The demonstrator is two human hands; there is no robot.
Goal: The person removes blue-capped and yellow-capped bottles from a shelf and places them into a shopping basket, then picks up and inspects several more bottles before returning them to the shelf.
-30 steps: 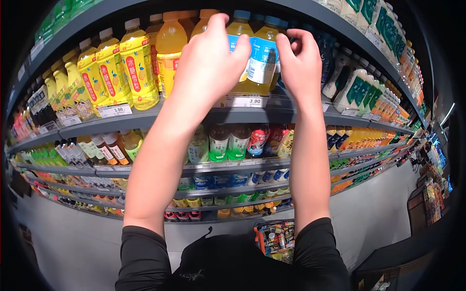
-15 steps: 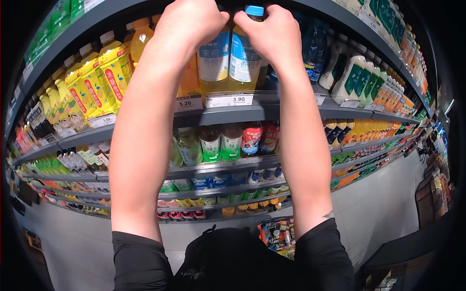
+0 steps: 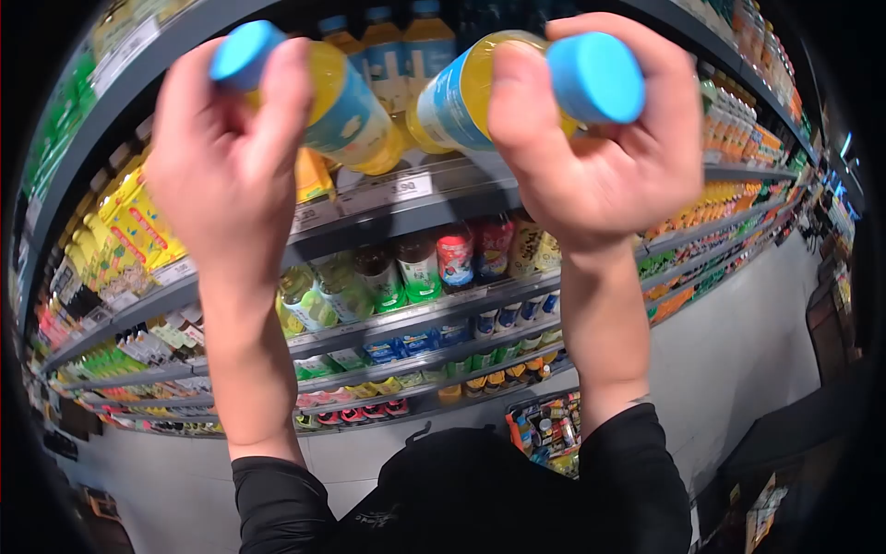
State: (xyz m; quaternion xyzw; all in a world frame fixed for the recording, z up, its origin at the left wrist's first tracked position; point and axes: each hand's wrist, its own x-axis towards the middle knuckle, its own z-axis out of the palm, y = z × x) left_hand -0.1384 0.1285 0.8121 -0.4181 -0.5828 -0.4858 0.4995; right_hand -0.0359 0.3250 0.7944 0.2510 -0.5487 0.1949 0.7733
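Observation:
My left hand (image 3: 231, 157) is closed round the neck of a yellow drink bottle (image 3: 355, 115) with a blue cap and a blue-and-white label. A matching drink bottle (image 3: 452, 97) is gripped at its neck by my right hand (image 3: 600, 138). Both bottles tilt, caps toward me and bases toward the shelf, in front of its edge. Behind them, several bottles of the same kind (image 3: 406, 46) stand on the upper shelf. A price tag (image 3: 383, 192) sits on the shelf edge below the bottles.
Lower shelves hold green tea bottles (image 3: 420, 268) and red-labelled bottles (image 3: 455, 254). Yellow cartons or bottles (image 3: 129, 226) line the left. A basket of goods (image 3: 546, 429) is on the floor below, near my right elbow. Grey floor (image 3: 729, 305) runs along the right.
Both hands have drawn the two bottles off the shelf toward me and tipped them, moving apart. Several bottles behind them now show. The view has shifted slightly.

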